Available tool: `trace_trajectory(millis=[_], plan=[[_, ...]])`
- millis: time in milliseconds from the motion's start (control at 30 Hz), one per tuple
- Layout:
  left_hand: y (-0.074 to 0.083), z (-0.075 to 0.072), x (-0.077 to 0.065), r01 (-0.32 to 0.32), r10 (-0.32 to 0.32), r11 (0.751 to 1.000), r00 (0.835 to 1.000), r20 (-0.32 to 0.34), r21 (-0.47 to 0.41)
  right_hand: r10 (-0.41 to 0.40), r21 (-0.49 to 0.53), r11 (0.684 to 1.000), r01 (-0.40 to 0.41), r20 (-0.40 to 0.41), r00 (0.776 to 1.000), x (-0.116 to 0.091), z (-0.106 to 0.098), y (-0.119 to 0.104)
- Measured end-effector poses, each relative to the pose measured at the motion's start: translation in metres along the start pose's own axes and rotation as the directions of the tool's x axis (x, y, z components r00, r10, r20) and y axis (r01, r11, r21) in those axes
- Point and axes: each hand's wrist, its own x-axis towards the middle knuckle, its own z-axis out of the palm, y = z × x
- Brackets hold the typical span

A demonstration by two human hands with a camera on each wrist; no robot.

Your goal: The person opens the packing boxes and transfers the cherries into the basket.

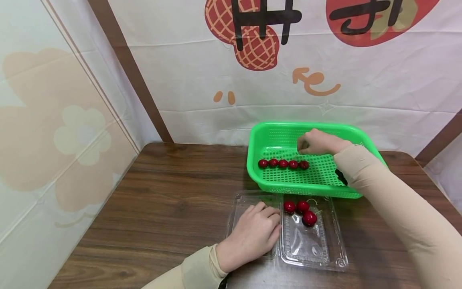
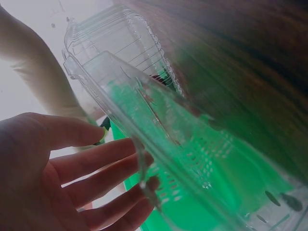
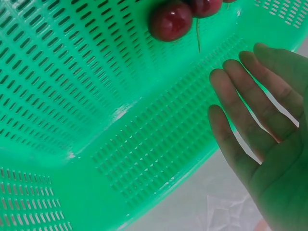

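We log: three round red cherries (image 1: 302,206) | right of left hand (image 1: 252,233) (nearer), our side of right hand (image 1: 319,142) | fingers: right apart, empty; left slightly apart

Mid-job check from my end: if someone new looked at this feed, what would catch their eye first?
Probably the bright green basket at the back of the table, with five red cherries lined up inside and the right hand over it. Next, the clear plastic container in front, with three more cherries in its right half and the left hand at its left half.
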Motion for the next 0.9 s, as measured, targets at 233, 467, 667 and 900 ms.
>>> trace_trajectory(millis=[233,467,667,900], plan=[[0.0,0.001,0.0,0.003,-0.003,1.0,1.0,0.002,-0.001,-0.008,-0.004,1.0,0.008,-0.024,1.0,-0.004,-0.003,-0.003],[0.001,0.001,0.0,0.002,-0.002,1.0,1.0,0.003,-0.006,-0.045,0.018,0.999,0.045,-0.046,0.998,-0.01,-0.007,-0.008],[0.001,0.0,0.0,-0.004,0.004,1.0,1.0,-0.003,-0.002,-0.041,-0.001,0.999,0.041,-0.046,0.998,-0.016,-0.008,-0.011],[0.001,0.0,0.001,-0.001,0.001,1.0,1.0,0.001,-0.002,-0.073,-0.032,0.997,0.07,-0.093,0.993,-0.026,-0.01,-0.019]])
